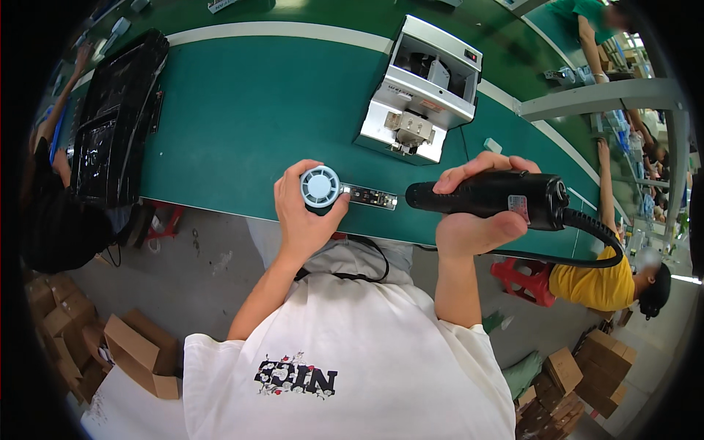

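Observation:
My left hand (303, 220) is closed around a small handheld fan (320, 186) with a round pale-blue grille. The fan's handle stretches to the right, and a strip of bare circuit board (370, 196) shows along it. In my right hand (477, 220) lies a black corded electric screwdriver (469, 196), held almost level with its nose pointing left. That nose is close to the right end of the circuit board; whether a bit touches it I cannot make out. Both hands are over the front edge of the green table (257, 110).
A silver screw feeder (422, 95) stands beyond my right hand, with a small pale-blue piece (493, 145) beside it. A black plastic-covered bin (117, 125) is at the left. The screwdriver's cord (587, 253) loops right. Co-workers sit left and right; a red stool (524, 279) and cartons (139, 352) lie behind.

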Motion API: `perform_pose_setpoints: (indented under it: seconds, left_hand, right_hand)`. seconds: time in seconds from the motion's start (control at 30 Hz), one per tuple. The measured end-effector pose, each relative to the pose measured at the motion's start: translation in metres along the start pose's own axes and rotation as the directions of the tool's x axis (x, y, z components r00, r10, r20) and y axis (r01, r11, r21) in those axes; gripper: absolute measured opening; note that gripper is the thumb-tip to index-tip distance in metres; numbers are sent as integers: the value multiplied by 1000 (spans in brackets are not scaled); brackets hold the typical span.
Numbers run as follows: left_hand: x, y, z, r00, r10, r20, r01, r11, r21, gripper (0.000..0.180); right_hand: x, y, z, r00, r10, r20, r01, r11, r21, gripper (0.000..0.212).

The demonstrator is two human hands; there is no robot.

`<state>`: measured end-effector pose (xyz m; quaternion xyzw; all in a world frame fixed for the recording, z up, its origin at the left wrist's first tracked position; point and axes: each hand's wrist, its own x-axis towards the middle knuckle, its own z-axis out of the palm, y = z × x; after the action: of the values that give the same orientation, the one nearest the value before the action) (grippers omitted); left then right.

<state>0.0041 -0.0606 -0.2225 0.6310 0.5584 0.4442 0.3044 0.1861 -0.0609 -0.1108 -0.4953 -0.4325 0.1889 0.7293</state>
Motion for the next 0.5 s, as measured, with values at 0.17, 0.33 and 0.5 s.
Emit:
perform_pose_setpoints:
  seconds: [0.17,0.33,0.5]
  left_hand:
    - [1,0,-1,1000,15,-15,-15,1000,-5,53]
    - [2,0,-1,1000,14,-3,-14,1000,19,54]
    - [0,-4,-3,1000,24,17,-24,1000,16,57]
  right_hand:
    - [-1,0,4,999,-41,27,42,998,-39,87]
    - [0,3,0,999,-44,-18,44,999,-2,86]
    - [4,3,-2,1000,-11,1,11,1000,20,88]
